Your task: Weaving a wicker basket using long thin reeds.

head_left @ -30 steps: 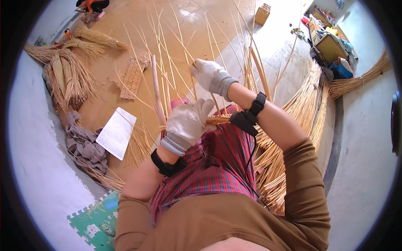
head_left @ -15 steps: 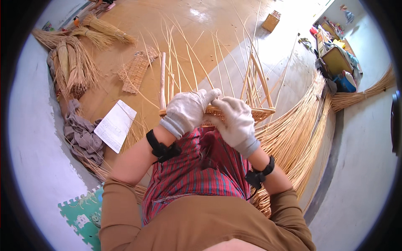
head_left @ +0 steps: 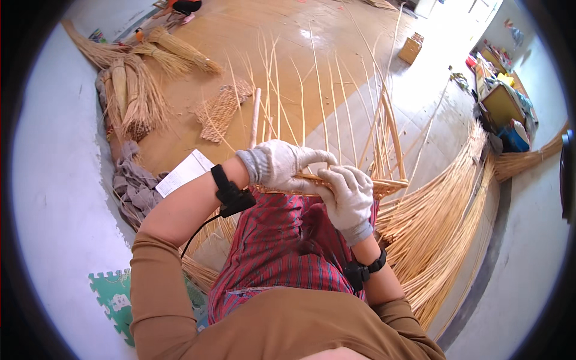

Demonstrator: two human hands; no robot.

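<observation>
A partly woven wicker basket (head_left: 389, 188) rests across my lap, its upright rods (head_left: 327, 120) fanning up and away from me. My left hand (head_left: 281, 163), in a white knitted glove, closes on the basket's woven edge left of its middle, its fingers reaching right along the rods. Close beside it, my right hand (head_left: 348, 195), also gloved, grips the same edge with curled fingers. The two hands nearly meet, and they hide the weave between them. A thick peeled stick (head_left: 255, 117) stands up at the basket's left end.
Long willow rods (head_left: 432, 210) lie spread on the floor to my right. Tied bundles (head_left: 129, 99) rest along the left wall. A flat woven panel (head_left: 221, 114), a white paper sheet (head_left: 183, 173) and grey cloth (head_left: 137, 183) lie left. A small woven box (head_left: 411, 49) stands far right.
My view has shifted, so the surroundings sit further right and lower. My left hand has turned, its fingers now stretching right along the edge. The right hand's fingers have curled more over the basket edge.
</observation>
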